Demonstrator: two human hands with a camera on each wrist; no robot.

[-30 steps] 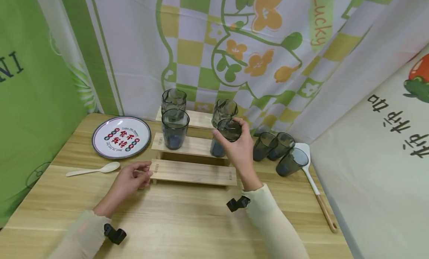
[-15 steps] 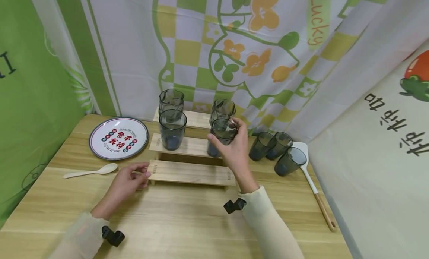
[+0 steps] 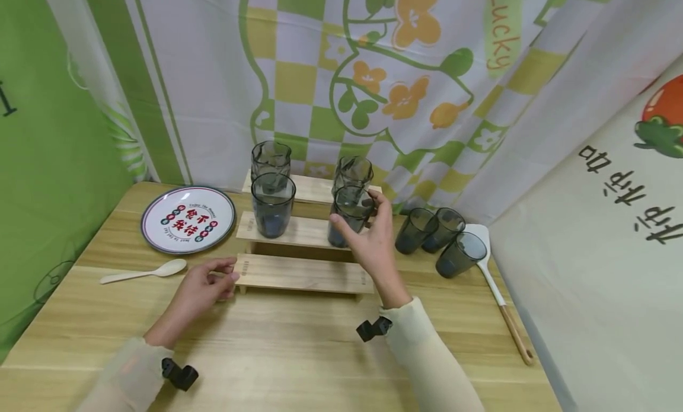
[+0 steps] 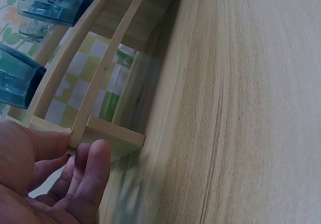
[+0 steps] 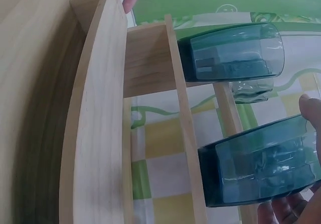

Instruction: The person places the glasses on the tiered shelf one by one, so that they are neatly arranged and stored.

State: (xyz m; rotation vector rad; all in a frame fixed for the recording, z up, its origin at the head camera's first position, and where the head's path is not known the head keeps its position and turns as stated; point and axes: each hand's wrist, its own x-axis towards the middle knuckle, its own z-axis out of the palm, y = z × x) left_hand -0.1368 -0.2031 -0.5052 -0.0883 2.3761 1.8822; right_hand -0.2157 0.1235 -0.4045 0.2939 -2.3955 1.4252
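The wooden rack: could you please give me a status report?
Right hand gripping glass on middle shelf. Left hand pinching end of front shelf. Possible snag: another glass close behind.

A wood-grain tabletop (image 3: 277,353) occupies the lower center of the frame. A green panel (image 3: 48,181) covers the left edge; a checked, flower-printed curtain (image 3: 299,80), the upper center; a pale, character-printed panel (image 3: 603,270), the right.

Head view: from above, facing forward-down over the wooden rack (image 3: 304,273). Wrist views: close, tilted, sharing it at 10 o'clock (left) and 9 o'clock (right).
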